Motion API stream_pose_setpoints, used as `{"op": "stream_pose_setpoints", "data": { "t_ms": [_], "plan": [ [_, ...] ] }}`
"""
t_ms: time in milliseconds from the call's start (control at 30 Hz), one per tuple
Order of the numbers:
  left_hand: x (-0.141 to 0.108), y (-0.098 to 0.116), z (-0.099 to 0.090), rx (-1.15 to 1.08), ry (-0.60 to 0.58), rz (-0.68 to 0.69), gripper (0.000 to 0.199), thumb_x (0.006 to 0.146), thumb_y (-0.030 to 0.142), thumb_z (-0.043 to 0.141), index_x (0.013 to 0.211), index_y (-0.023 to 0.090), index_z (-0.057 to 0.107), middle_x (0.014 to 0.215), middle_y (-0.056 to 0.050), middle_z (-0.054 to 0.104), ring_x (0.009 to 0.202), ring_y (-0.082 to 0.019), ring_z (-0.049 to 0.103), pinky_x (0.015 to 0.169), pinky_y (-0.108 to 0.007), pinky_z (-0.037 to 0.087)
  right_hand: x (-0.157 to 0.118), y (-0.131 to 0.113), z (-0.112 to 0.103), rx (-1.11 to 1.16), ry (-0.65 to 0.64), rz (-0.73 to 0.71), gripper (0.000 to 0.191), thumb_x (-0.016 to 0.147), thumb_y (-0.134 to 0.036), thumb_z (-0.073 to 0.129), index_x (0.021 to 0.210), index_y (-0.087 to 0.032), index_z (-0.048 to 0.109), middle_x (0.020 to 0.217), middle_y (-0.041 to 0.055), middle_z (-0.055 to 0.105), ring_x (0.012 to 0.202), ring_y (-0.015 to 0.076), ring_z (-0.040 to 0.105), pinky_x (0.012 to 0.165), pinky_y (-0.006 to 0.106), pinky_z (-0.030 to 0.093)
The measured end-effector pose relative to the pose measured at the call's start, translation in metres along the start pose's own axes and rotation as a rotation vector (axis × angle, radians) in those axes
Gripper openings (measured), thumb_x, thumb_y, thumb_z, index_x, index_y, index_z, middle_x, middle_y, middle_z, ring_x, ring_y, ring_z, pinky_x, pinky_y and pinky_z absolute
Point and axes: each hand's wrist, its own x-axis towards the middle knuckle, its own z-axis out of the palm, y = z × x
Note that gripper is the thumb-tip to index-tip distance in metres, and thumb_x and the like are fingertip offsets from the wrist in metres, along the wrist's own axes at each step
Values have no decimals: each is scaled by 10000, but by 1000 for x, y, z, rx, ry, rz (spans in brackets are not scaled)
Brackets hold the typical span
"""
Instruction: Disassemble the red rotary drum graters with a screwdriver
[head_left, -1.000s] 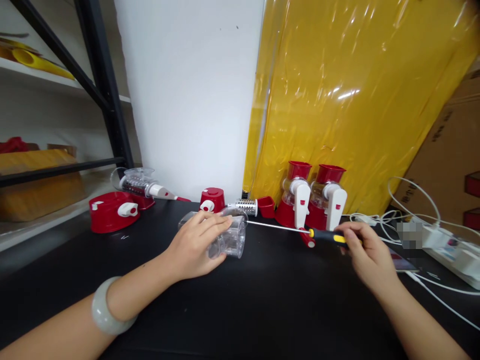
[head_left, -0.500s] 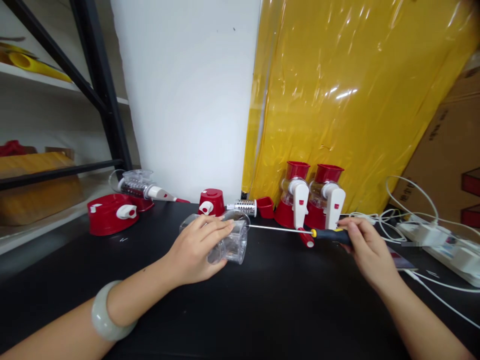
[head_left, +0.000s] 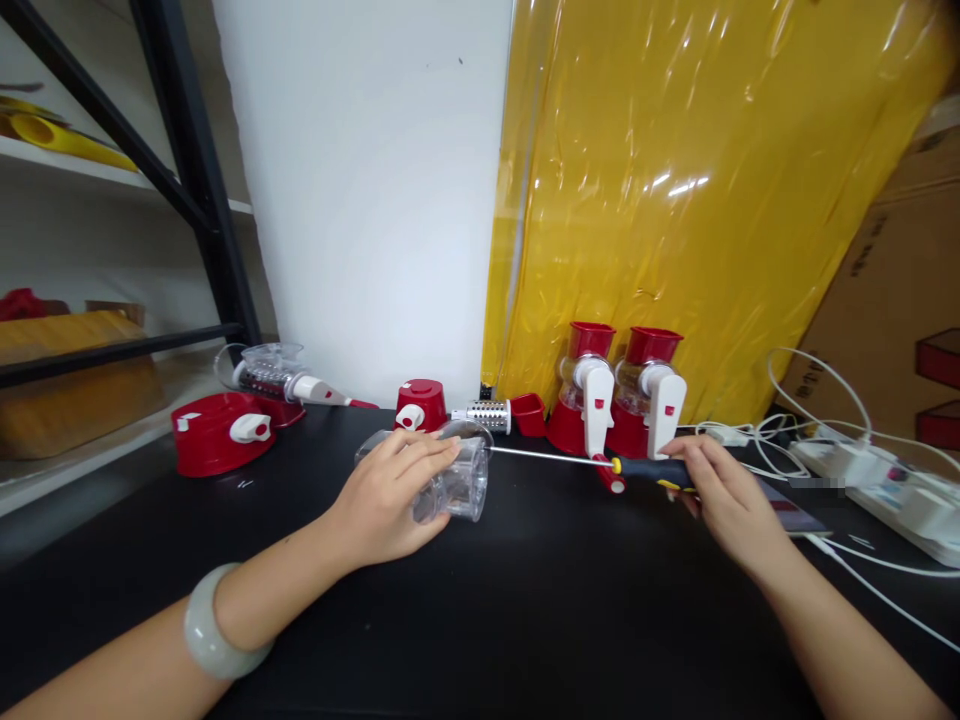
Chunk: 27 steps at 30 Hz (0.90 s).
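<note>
My left hand [head_left: 394,495] is wrapped over a clear plastic housing [head_left: 471,480] that lies on its side on the black table [head_left: 525,610]. In my right hand [head_left: 724,495] is the dark handle of a long screwdriver [head_left: 652,471] with yellow marks. Its thin metal shaft points left and reaches the upper right edge of the clear housing. The exact spot the tip touches is too small to make out. Behind the housing sit a small red base [head_left: 421,405] and a metal grating drum [head_left: 489,415] beside a red hopper [head_left: 529,414].
Two red and white rotary graters [head_left: 590,390] [head_left: 649,392] stand at the back. At the left are a large red base [head_left: 217,433] and another clear grater [head_left: 271,378]. White cables, a power strip [head_left: 911,500] and a phone [head_left: 791,512] lie at the right.
The camera view has shifted slightly. My right fingers have shifted on the screwdriver handle, which appears turned, with its yellow mark now lower. My left hand keeps its hold on the clear housing.
</note>
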Motion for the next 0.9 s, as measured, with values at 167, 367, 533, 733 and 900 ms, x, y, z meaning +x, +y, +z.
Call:
{"op": "stream_pose_setpoints", "data": {
  "t_ms": [167, 367, 533, 733, 900],
  "plan": [
    [2, -3, -2, 9, 9, -23, 574, 730, 180, 719, 1276, 181, 544, 1194, -118, 689, 1076, -290, 621, 914, -458, 534, -5, -10, 2, 193, 12, -168, 348, 761, -392, 766, 1019, -305, 549, 1063, 31, 596, 984, 207, 599, 825, 317, 519],
    [-1, 2, 0, -19, -17, 3, 588, 733, 178, 715, 1291, 179, 533, 1200, -120, 688, 1076, -283, 622, 919, -465, 531, 0, -5, 4, 404, 39, -80, 349, 880, -598, 546, 1034, -286, 569, 1050, 70, 635, 972, 246, 642, 865, 420, 535],
    [-1, 1, 1, -23, 2, -5, 617, 716, 175, 724, 1304, 195, 537, 1190, -117, 693, 1068, -280, 634, 913, -462, 534, 4, 9, 3, 20, 22, 60, 341, 925, -595, 474, 1039, -280, 541, 641, -7, 570, 410, 151, 462, 410, 301, 409],
    [1, -1, -2, -2, 18, -15, 599, 725, 177, 718, 1296, 191, 538, 1194, -116, 691, 1069, -286, 629, 903, -456, 539, -2, -11, 4, 274, 36, -155, 373, 747, -370, 776, 1020, -311, 528, 1065, 29, 609, 1009, 209, 606, 803, 303, 530],
    [3, 2, -3, -10, 20, 14, 605, 727, 175, 723, 1300, 178, 531, 1196, -120, 686, 1075, -282, 616, 905, -453, 540, -1, -8, 2, 386, 28, -108, 279, 886, -522, 571, 1063, -308, 539, 1050, 65, 653, 1010, 254, 638, 845, 407, 534]
  ]
}}
